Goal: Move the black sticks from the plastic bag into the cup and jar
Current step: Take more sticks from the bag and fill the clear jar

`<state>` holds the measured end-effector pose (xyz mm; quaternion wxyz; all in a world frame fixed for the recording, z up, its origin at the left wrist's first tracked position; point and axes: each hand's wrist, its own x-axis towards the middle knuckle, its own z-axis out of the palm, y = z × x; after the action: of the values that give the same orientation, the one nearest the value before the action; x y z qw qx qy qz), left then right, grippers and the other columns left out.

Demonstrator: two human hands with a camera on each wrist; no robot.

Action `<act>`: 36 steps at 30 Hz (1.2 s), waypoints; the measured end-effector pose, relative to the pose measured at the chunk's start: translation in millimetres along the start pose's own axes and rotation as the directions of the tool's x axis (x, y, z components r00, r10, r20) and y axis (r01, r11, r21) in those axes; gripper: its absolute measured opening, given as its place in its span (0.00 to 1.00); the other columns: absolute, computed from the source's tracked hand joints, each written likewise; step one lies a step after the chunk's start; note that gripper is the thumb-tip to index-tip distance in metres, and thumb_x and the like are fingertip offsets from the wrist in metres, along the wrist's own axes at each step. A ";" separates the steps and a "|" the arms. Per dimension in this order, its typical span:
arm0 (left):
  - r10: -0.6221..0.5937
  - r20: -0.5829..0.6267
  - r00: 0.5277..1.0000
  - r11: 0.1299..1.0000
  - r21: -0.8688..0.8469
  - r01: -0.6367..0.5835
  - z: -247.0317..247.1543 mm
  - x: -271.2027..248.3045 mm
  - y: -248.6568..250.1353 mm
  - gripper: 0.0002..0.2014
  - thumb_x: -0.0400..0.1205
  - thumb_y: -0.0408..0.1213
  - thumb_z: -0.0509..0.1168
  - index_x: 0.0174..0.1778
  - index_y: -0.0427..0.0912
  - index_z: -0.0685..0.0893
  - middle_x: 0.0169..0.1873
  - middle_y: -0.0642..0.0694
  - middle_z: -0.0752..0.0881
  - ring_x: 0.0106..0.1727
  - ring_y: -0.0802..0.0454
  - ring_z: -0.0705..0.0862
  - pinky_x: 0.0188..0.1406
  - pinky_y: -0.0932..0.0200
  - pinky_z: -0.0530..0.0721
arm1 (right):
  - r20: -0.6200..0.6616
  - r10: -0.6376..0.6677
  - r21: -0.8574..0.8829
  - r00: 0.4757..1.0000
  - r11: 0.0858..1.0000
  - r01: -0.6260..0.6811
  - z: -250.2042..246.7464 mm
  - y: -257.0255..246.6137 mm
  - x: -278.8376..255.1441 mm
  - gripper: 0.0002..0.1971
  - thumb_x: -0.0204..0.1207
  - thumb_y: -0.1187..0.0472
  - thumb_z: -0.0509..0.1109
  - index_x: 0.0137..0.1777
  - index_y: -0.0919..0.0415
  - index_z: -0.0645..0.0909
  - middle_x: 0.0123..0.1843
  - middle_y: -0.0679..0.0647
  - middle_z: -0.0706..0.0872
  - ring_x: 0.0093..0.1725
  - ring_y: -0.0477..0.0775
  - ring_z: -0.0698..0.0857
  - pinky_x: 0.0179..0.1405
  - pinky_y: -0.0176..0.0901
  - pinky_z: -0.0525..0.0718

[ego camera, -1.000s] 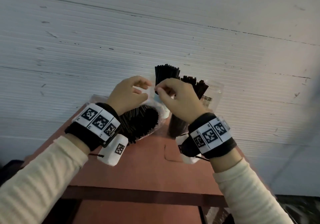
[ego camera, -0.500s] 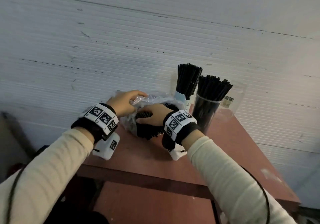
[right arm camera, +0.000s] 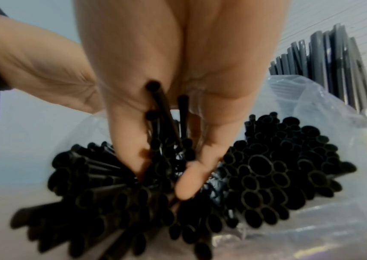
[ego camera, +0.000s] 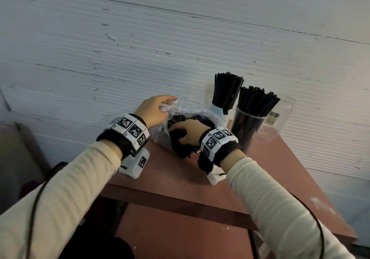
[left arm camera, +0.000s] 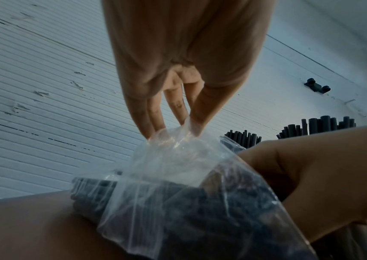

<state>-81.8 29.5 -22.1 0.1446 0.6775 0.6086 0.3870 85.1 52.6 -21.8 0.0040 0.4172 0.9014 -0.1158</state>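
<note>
A clear plastic bag (ego camera: 192, 111) full of black sticks (ego camera: 181, 148) lies on the red-brown table (ego camera: 180, 176) by the wall. My left hand (ego camera: 153, 111) pinches the bag's upper edge (left arm camera: 173, 139) between fingers and thumb. My right hand (ego camera: 188, 131) is inside the bag's mouth, its fingers (right arm camera: 187, 181) closing round a small bunch of sticks (right arm camera: 167, 123). Behind the bag stands a white cup (ego camera: 224, 114) packed with upright sticks. Right of it a clear jar (ego camera: 248, 130) is also filled with sticks.
A ribbed white wall (ego camera: 140, 48) runs close behind the table. A clear empty container (ego camera: 280, 116) stands behind the jar. The table's front edge (ego camera: 170, 196) is near my arms, with a lower shelf beneath. Cables trail from both wrists.
Both hands came down from the cup and jar to the bag. The left now holds the bag's edge and the right has gone deeper among the sticks.
</note>
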 end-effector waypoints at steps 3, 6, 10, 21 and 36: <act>0.007 0.011 1.000 1.000 0.001 -0.007 0.2 -0.7 -2.1 0.28 0.79 0.24 0.66 0.74 0.51 0.77 0.69 0.50 0.81 0.71 0.52 0.78 0.66 0.63 0.74 | -0.023 0.016 0.039 1.000 0.999 -0.015 2.5 4.7 3.5 0.24 0.73 0.66 0.71 0.69 0.48 0.79 0.65 0.55 0.83 0.64 0.56 0.81 0.53 0.39 0.75; 0.010 0.029 1.000 1.000 -0.025 -0.009 1.8 -0.9 -6.2 0.27 0.79 0.24 0.67 0.73 0.50 0.77 0.68 0.49 0.81 0.70 0.52 0.79 0.67 0.63 0.74 | -0.071 0.040 0.120 0.997 0.992 -0.032 1.9 9.9 2.8 0.21 0.72 0.68 0.71 0.64 0.50 0.82 0.62 0.53 0.83 0.56 0.52 0.81 0.48 0.38 0.76; 0.000 0.069 0.998 0.999 -0.035 0.002 4.0 -0.4 -11.0 0.27 0.79 0.27 0.68 0.74 0.52 0.77 0.68 0.49 0.81 0.69 0.53 0.79 0.69 0.59 0.75 | -0.120 0.060 0.141 0.991 0.989 -0.043 2.8 14.7 3.1 0.21 0.72 0.67 0.71 0.63 0.50 0.83 0.62 0.52 0.83 0.60 0.52 0.81 0.51 0.37 0.76; 0.010 0.092 0.996 1.000 -0.016 -0.009 3.3 -0.6 -10.3 0.30 0.79 0.23 0.65 0.76 0.53 0.75 0.71 0.50 0.79 0.70 0.55 0.77 0.66 0.63 0.72 | -0.091 0.067 0.084 0.994 0.995 -0.059 4.0 9.0 7.1 0.24 0.71 0.67 0.73 0.66 0.49 0.80 0.63 0.52 0.83 0.62 0.54 0.81 0.52 0.39 0.77; 0.319 0.021 0.948 0.931 0.182 -0.317 16.1 -19.4 18.6 0.37 0.69 0.36 0.77 0.75 0.45 0.72 0.72 0.46 0.71 0.73 0.51 0.70 0.75 0.55 0.69 | -0.091 0.003 0.175 0.996 0.985 0.013 -32.8 41.0 -54.0 0.21 0.69 0.66 0.74 0.59 0.44 0.85 0.57 0.45 0.81 0.47 0.45 0.82 0.42 0.29 0.79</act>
<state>-56.4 11.6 -27.0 0.0145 0.7757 0.5246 0.3506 154.1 44.7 7.3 -0.0742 0.4187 0.8879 -0.1755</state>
